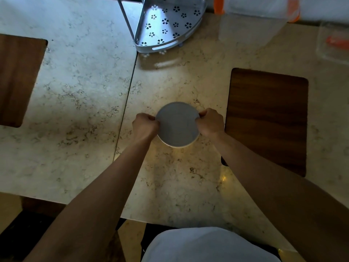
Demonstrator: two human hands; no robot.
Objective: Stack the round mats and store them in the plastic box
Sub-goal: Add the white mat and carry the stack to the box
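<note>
A stack of round grey mats [177,124] is in the middle of the marble table, with a lighter edge showing along its near side. My left hand [145,124] grips the stack's left rim and my right hand [211,121] grips its right rim, fingers curled closed. Whether the stack rests on the table or hangs just above it, I cannot tell. A clear plastic box [253,21] with orange clips stands at the far right back of the table, well away from both hands.
A grey perforated corner shelf [166,25] stands at the back centre. A clear lid with an orange part [334,42] lies at the far right. Dark wooden chair seats show at the right [268,118] and left [17,78]. A seam [128,95] splits the tabletop.
</note>
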